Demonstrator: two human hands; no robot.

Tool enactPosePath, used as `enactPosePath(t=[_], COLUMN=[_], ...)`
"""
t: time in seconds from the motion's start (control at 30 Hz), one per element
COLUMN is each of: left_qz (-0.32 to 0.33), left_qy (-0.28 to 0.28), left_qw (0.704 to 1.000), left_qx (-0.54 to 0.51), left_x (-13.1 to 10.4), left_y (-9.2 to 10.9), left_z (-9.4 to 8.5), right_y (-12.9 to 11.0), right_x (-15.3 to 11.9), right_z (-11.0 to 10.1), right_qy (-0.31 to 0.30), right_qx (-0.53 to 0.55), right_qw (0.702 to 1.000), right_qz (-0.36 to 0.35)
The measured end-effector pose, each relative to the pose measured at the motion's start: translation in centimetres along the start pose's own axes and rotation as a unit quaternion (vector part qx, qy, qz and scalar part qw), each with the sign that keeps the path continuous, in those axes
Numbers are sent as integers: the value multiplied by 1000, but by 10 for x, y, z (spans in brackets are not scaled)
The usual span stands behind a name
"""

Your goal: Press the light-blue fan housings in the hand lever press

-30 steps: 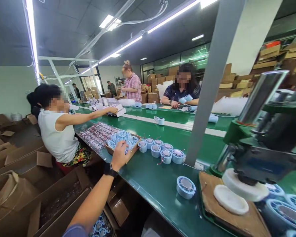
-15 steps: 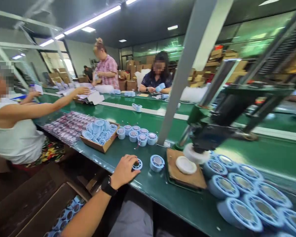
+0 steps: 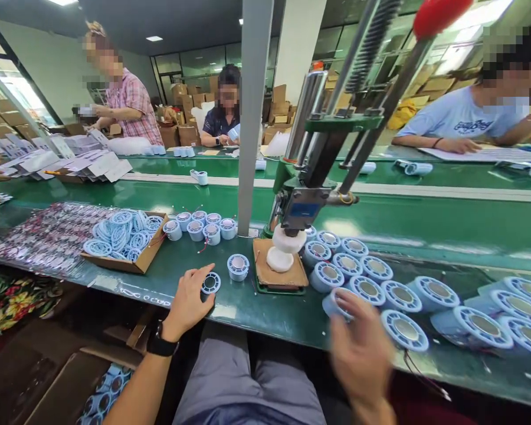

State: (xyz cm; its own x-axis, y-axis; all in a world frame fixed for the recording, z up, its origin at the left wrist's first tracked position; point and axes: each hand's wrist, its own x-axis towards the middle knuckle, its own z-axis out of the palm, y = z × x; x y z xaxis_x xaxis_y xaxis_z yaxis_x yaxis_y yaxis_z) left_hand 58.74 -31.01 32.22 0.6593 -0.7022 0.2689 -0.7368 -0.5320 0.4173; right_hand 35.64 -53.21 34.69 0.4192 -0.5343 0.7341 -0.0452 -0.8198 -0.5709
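Observation:
My left hand (image 3: pixel 189 303) curls its fingers round a light blue round housing (image 3: pixel 211 284) with a dark, open centre at the bench edge. Just right of it stands another blue housing (image 3: pixel 238 267) with a silver disc in its top. My right hand (image 3: pixel 361 345), smeared by motion, is at a blue unit (image 3: pixel 335 303) near the front of the right-hand group; its fingertips overlap that unit, and whether they grip it is unclear. Between the hands is a press (image 3: pixel 303 206) with a white round pad above a white disc (image 3: pixel 279 259) on a brown board.
A cardboard tray (image 3: pixel 148 254) of blue rings stands left, beside rows of small wired parts (image 3: pixel 48 236). Several blue units stand behind the hands and at right. A grey post (image 3: pixel 250 118) rises beside the press. People work across the green belt (image 3: pixel 425 212). An open box (image 3: pixel 62 389) is lower left.
The view has turned right. My right hand has come into view by the right-hand group of units. My left hand remains at the dark-centred housing.

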Motion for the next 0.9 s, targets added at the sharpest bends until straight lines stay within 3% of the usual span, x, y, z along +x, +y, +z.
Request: enactPosePath(t=[0.1, 0.17, 0.23, 0.33, 0.43, 0.53, 0.6, 0.77, 0.9], left_qz=[20, -1, -15, -10, -39, -87, -80, -8, -7], left_qy=[10, 36, 51, 59, 79, 106, 98, 80, 73], left_qw=[1000, 999, 998, 998, 996, 978, 967, 984, 989], left_qx=[-7, 17, 37, 30, -25, -158, -223, -160, -129], left_x=[-3, -5, -5, -4, -4, -7, -10, -14, -8], left_y=[1, 2, 4, 2, 1, 12, 28, 71, 79], left_z=[0, 2, 5, 8, 6, 6, 8, 16, 16], right_y=[-22, -32, -36, -34, -31, -31, -31, -29, -28], right_x=[13, 31, 47, 51, 25, -11, -29, -43, -41], right_z=[78, 117, 137, 133, 113, 104, 106, 116, 116], right_qy=[-148, -246, -332, -400, -370, -272, -209, -140, -131], right_qx=[6, -21, -42, -32, 2, 48, 58, 59, 50], right_qw=[984, 962, 936, 909, 924, 961, 976, 988, 990], right_qz=[-97, -114, -111, -115, -94, -15, 26, 36, 27])
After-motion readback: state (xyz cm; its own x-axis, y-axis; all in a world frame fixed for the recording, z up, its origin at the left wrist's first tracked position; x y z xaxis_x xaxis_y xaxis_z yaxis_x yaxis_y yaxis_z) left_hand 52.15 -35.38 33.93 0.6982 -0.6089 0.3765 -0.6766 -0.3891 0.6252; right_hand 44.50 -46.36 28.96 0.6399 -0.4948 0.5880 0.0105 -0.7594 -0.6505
